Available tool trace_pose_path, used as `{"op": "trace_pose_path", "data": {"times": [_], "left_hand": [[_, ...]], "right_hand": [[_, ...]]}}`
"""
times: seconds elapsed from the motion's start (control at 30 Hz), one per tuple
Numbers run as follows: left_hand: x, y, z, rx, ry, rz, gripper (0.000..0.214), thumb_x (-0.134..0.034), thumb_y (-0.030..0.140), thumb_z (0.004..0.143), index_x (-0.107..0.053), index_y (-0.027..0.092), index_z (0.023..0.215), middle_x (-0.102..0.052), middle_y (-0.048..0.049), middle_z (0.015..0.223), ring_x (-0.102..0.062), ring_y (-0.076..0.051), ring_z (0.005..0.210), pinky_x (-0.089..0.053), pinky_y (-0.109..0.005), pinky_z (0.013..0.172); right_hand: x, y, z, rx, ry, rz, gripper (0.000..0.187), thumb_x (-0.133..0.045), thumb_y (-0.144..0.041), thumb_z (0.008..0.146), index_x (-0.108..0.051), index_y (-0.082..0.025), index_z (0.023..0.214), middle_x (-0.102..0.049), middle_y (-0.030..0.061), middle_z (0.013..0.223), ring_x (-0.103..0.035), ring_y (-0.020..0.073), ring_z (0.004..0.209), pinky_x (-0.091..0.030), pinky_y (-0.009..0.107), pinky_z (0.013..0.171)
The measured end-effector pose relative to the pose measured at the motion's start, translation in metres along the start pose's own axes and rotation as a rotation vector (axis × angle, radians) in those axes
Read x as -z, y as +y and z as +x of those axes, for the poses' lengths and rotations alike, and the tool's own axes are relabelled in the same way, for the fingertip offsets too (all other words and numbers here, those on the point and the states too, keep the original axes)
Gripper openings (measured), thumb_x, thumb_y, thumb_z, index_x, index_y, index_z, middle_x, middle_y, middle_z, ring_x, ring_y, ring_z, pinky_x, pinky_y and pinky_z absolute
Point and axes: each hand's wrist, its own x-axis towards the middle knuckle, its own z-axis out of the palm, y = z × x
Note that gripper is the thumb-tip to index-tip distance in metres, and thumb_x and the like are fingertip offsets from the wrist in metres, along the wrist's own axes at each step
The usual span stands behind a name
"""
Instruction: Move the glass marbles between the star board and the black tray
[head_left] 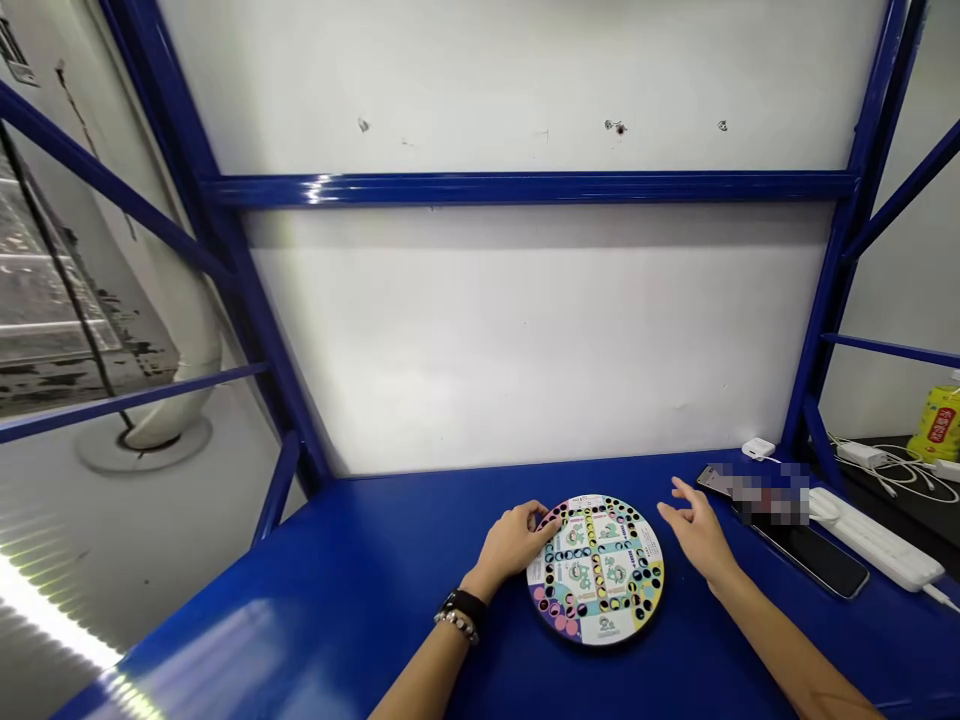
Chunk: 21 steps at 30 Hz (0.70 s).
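Observation:
A round, colourful game board [598, 570] with rings of small dark holes lies flat on the blue table [360, 580] in front of me. My left hand [516, 541] rests on the board's left edge, fingers curled over the rim. A black watch and a bead bracelet sit on that wrist. My right hand [696, 530] hovers just right of the board, fingers spread and holding nothing.
A dark phone [814, 555] lies flat at the right, with a second phone [720, 480] behind it. A white power strip [874, 540] and a white charger [757, 448] sit further right. A yellow bottle [937, 422] and cables are on the neighbouring surface. Blue frame bars surround the table.

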Motion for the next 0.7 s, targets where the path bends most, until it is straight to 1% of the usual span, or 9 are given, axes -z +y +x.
{"op": "trace_pose_path", "data": {"times": [0.03,0.07,0.1,0.17,0.23,0.3,0.43,0.57,0.7], "left_hand": [[-0.001,-0.001,0.0,0.001,0.0,0.001,0.039,-0.05,0.057,0.086,-0.068,0.023,0.094,-0.064,-0.001,0.073,-0.06,-0.018,0.068,-0.029,-0.026,0.054],[-0.001,-0.001,0.0,0.0,0.003,0.005,0.039,-0.05,0.056,0.086,-0.068,0.023,0.094,-0.064,-0.0009,0.072,-0.06,-0.017,0.068,-0.029,-0.026,0.054],[-0.002,-0.002,0.0,0.0,0.006,0.01,0.039,-0.05,0.056,0.086,-0.068,0.023,0.095,-0.064,-0.0007,0.072,-0.059,-0.017,0.067,-0.029,-0.026,0.054],[-0.002,-0.003,0.0,-0.002,0.01,0.022,0.037,-0.05,0.054,0.087,-0.067,0.023,0.096,-0.064,-0.0004,0.072,-0.059,-0.017,0.067,-0.029,-0.026,0.054],[-0.002,-0.003,-0.001,-0.012,0.016,0.033,0.035,-0.05,0.053,0.087,-0.067,0.023,0.096,-0.065,-0.0004,0.073,-0.06,-0.017,0.069,-0.03,-0.026,0.055],[-0.002,-0.002,-0.002,-0.016,0.02,0.045,0.035,-0.05,0.052,0.088,-0.067,0.024,0.096,-0.067,-0.001,0.076,-0.061,-0.018,0.072,-0.031,-0.026,0.057],[0.001,0.005,-0.007,-0.019,0.021,0.11,0.035,-0.045,0.051,0.091,-0.067,0.025,0.1,-0.071,-0.0033,0.087,-0.065,-0.02,0.081,-0.036,-0.027,0.061],[0.003,0.011,-0.012,-0.045,0.027,0.221,0.037,-0.038,0.049,0.095,-0.065,0.025,0.103,-0.072,-0.0059,0.102,-0.066,-0.023,0.094,-0.04,-0.028,0.07],[0.003,0.011,-0.013,-0.062,0.008,0.268,0.04,-0.033,0.049,0.096,-0.063,0.024,0.106,-0.072,-0.0079,0.103,-0.067,-0.025,0.093,-0.042,-0.03,0.071]], "right_hand": [[-0.004,-0.003,-0.006,0.107,-0.077,-0.158,0.072,-0.051,-0.053,0.082,-0.041,-0.022,0.146,-0.046,0.0103,0.143,-0.053,0.0279,0.121,-0.048,0.037,0.097],[-0.008,-0.006,-0.011,0.198,-0.18,-0.313,0.072,-0.049,-0.055,0.083,-0.042,-0.022,0.146,-0.04,0.0088,0.15,-0.041,0.0297,0.134,-0.039,0.039,0.108],[-0.012,-0.008,-0.017,0.251,-0.299,-0.453,0.075,-0.049,-0.058,0.083,-0.04,-0.021,0.148,-0.034,0.0072,0.155,-0.03,0.0308,0.141,-0.03,0.042,0.115],[-0.019,-0.013,-0.026,0.259,-0.487,-0.646,0.083,-0.044,-0.063,0.085,-0.029,-0.02,0.154,-0.021,0.0045,0.161,-0.015,0.031,0.148,-0.018,0.045,0.119],[-0.023,-0.017,-0.031,0.239,-0.564,-0.743,0.088,-0.037,-0.066,0.087,-0.016,-0.017,0.157,-0.008,0.002,0.163,-0.006,0.029,0.15,-0.012,0.044,0.121],[-0.024,-0.019,-0.033,0.239,-0.584,-0.795,0.089,-0.031,-0.068,0.089,-0.008,-0.016,0.157,-0.001,0.0001,0.163,-0.001,0.027,0.15,-0.009,0.042,0.121],[-0.023,-0.019,-0.033,0.241,-0.594,-0.848,0.089,-0.027,-0.068,0.089,-0.005,-0.014,0.157,0.004,-0.0007,0.162,0.002,0.0261,0.15,-0.007,0.041,0.121],[-0.026,-0.017,-0.036,0.233,-0.515,-0.802,0.085,-0.033,-0.063,0.09,-0.012,-0.014,0.157,-0.002,0.0011,0.163,-0.005,0.0279,0.15,-0.01,0.041,0.121],[-0.027,-0.014,-0.038,0.236,-0.46,-0.704,0.082,-0.04,-0.059,0.089,-0.021,-0.016,0.156,-0.009,0.0032,0.162,-0.014,0.0284,0.149,-0.011,0.042,0.121]]}}
